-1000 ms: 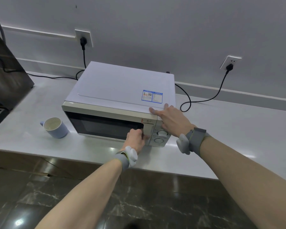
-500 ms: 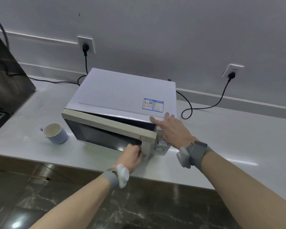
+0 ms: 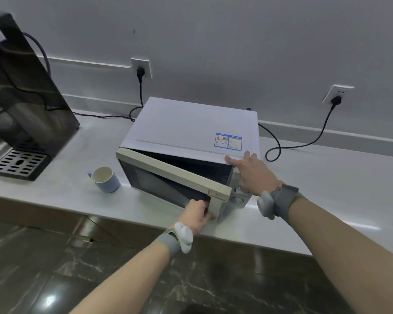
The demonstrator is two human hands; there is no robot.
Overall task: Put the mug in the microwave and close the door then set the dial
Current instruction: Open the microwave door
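Observation:
A white microwave (image 3: 191, 128) stands on the pale counter (image 3: 327, 189). Its door (image 3: 168, 177) is swung partly out, hinged on the left, and the dark cavity shows behind it. My left hand (image 3: 197, 214) grips the door's right edge near the bottom. My right hand (image 3: 250, 171) rests flat, fingers spread, on the microwave's front right top corner, above the two dials (image 3: 237, 196). An empty light blue mug (image 3: 106, 180) stands upright on the counter just left of the microwave, its handle pointing left.
A black drinks machine (image 3: 25, 105) with a slotted drip tray (image 3: 18, 164) stands at the far left. Two wall sockets (image 3: 141, 68) (image 3: 337, 94) hold black cords that trail across the counter behind the microwave. Below the counter edge lies dark marble floor.
The microwave door went from closed to partly open as my left hand pulled its right edge toward me. My right hand stayed pressed on the microwave's corner. The mug has not moved.

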